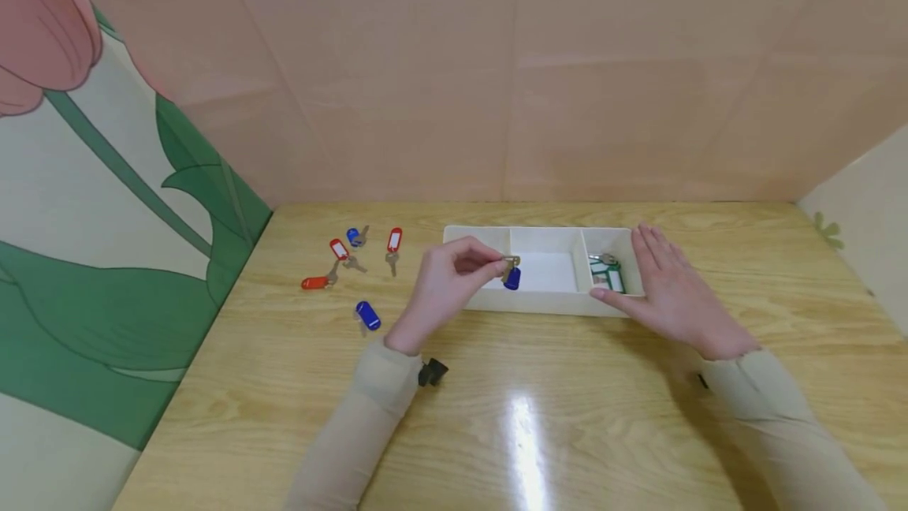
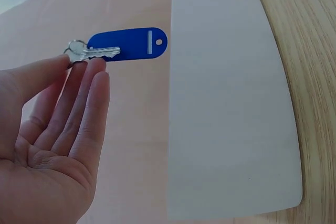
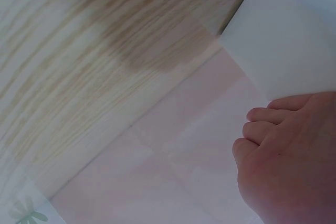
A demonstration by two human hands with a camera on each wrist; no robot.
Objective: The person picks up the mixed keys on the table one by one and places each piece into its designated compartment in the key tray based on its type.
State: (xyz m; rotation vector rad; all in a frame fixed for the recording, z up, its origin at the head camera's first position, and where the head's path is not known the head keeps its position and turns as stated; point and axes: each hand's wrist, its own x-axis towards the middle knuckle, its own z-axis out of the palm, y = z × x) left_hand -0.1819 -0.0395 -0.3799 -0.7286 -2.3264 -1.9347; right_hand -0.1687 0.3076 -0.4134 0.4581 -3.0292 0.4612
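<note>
In the head view, a key (image 1: 511, 259) with a blue tag (image 1: 512, 280) is held up by the left hand (image 1: 450, 278), its grip pinched between thumb and fingertips! It is suspended above the white tray (image 1: 539, 303), by the divider between left and middle compartments. Over at the tray's right end, the corner is covered by the right hand (image 1: 670, 294): that grip is spread, the fingers straightened along the end wall, the thumb laid at the front rim. In the right compartment, green-edged tags (image 1: 614, 281) with pale label panels are gathered beside a key. Away to the left, three red tags (image 1: 339, 249) and two loose blue tags (image 1: 368, 315) are scattered with their keys (image 1: 392, 262) on the worktop (image 1: 603, 416); white label panels are shown on two of the red ones, too small to be read.

In the left wrist view, the key's toothed blade is seen across the blue tag, which is marked by a white strip and pierced by a small hole.

In the right wrist view, the tray's white wall is met by the fingertips, with the thumb hidden and a pink backdrop (image 3: 173, 124) seen beyond.
</note>
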